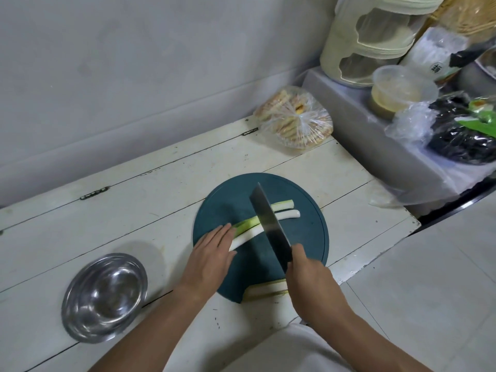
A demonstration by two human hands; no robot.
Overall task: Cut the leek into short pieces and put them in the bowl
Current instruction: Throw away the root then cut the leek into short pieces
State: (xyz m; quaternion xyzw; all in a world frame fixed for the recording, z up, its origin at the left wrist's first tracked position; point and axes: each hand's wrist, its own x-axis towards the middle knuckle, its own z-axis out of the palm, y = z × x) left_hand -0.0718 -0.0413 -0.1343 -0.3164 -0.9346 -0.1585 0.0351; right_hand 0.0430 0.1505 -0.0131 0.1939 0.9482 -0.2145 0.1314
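Note:
Two long leek lengths [248,231], one greenish and one white, lie side by side across a round dark teal cutting board [228,200]. My left hand [212,251] rests flat on their left ends, pressing them down. My right hand [308,275] grips the handle of a cleaver [269,225], whose blade crosses both lengths near their middle. Two more leek pieces [265,288] lie at the board's near edge, partly hidden by my right wrist. The steel bowl [104,296] stands empty on the counter to the left.
The white wooden counter [134,183] meets a grey wall behind. A clear bag of flat breads [295,119] lies at the back. To the right, a raised ledge holds a cream container [373,41], a plastic tub [397,89] and bagged dark food [456,135].

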